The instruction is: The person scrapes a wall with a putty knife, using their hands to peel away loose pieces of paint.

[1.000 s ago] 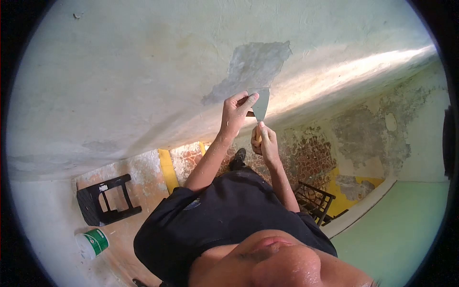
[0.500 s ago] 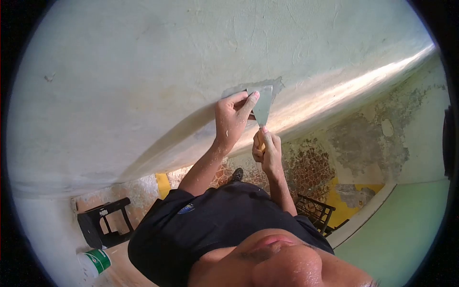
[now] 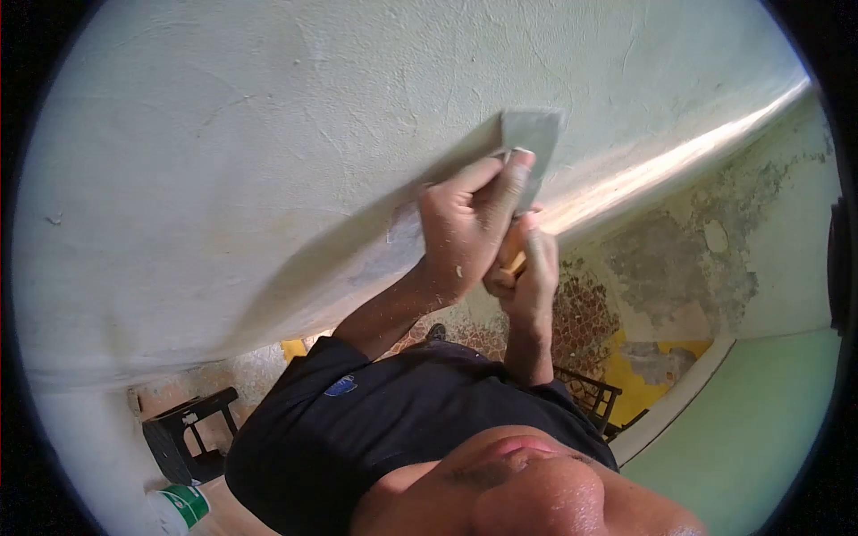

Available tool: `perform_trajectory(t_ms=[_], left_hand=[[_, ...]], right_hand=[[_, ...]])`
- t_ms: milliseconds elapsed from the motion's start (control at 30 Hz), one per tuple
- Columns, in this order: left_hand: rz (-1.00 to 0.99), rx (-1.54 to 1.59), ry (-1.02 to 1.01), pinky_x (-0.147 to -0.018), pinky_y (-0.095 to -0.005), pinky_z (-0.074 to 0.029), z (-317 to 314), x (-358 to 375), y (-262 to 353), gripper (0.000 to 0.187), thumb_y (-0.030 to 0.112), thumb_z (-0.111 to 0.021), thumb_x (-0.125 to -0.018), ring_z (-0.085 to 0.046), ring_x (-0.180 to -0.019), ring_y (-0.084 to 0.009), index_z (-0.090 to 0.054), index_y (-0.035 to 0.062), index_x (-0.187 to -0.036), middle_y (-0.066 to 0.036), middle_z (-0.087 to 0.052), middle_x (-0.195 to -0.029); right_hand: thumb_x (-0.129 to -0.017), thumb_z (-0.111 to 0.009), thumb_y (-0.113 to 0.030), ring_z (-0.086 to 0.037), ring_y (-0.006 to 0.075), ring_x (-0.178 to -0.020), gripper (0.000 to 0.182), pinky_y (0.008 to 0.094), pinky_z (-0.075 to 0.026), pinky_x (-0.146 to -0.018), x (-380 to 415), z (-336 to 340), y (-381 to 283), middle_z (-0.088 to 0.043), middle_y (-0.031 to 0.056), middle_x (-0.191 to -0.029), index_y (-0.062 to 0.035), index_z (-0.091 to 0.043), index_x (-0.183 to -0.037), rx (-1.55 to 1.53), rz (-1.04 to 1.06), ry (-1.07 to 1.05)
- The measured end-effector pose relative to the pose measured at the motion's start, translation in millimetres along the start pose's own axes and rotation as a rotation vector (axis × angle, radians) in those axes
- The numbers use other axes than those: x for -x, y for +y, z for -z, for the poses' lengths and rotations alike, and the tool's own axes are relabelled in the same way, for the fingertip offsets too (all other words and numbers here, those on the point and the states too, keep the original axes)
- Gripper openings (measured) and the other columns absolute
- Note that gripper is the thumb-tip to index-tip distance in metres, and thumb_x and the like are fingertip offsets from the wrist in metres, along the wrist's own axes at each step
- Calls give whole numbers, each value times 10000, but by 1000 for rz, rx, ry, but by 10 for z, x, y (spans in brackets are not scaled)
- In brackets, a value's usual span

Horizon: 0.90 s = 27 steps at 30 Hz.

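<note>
My right hand (image 3: 529, 272) is closed around the orange-yellow handle (image 3: 513, 250) of a putty knife. The knife's wide grey blade (image 3: 536, 129) points up, its broad edge at or close to the pale wall (image 3: 375, 116). My left hand (image 3: 465, 219) is closed, its thumb and fingers pinched together beside the blade's left edge. What the left fingers hold is mostly hidden; a small whitish edge shows at the thumb tip. Pale specks dot the left hand and forearm.
A black stool (image 3: 192, 433) and a white-and-green bucket (image 3: 183, 507) stand at lower left. A black metal rack (image 3: 585, 393) is at lower right. The wall on the right has a peeling grey patch (image 3: 666, 263). Reddish patterned flooring (image 3: 581, 313) lies below.
Both hands and the putty knife have moved right, and the blade is higher on the wall. The left hand now overlaps the right hand's edge. The view has shifted slightly.
</note>
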<state>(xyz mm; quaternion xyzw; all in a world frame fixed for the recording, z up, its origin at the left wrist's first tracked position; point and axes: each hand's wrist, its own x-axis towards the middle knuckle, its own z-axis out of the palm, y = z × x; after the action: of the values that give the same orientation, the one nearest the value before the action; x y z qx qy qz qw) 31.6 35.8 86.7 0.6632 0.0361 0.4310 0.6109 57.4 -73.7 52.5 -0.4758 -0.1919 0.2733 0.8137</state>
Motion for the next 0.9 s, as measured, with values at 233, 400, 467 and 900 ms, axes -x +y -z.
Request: perform_trajectory(t_ms=[233,400,467,900], left_hand=[[62,47,15,-703,-227,-561,28,150,-113,240,163,-688,-999,-667,-826,-59,-714,-62,-1082,-90,-764,-938],[283,-102,-46,-554,-247,-461,262,422,-608,271,192,-690,-999,-532,-665,-21,-653,-48,-878,-22,-636,-665],[346,-7,-10,-479,-257,-299,199,476,-651,377,210,-677,-1012,-315,-614,-34,-560,-23,-739,46,-425,-593],[101,-102,-71,-609,-302,-647,-149,64,-123,303,198,-581,-1054,-757,-791,-189,-685,-84,-1021,-171,-753,-892]], right_hand=[[-1077,-477,-456,-334,50,-400,499,241,-203,-351,-92,304,57,-440,-21,-562,-73,-511,-759,136,2,-90],[-1072,-472,-467,-314,67,-420,524,256,-204,-388,238,511,568,-398,-20,-546,-76,-488,-722,102,-263,-44],[-1061,-474,-495,-315,77,-431,545,260,-198,-411,300,507,581,-400,-7,-551,-64,-494,-727,96,-336,5],[-1058,-498,-453,-312,49,-371,452,223,-200,-328,98,141,60,-454,-6,-565,-67,-526,-823,-89,-137,87]])
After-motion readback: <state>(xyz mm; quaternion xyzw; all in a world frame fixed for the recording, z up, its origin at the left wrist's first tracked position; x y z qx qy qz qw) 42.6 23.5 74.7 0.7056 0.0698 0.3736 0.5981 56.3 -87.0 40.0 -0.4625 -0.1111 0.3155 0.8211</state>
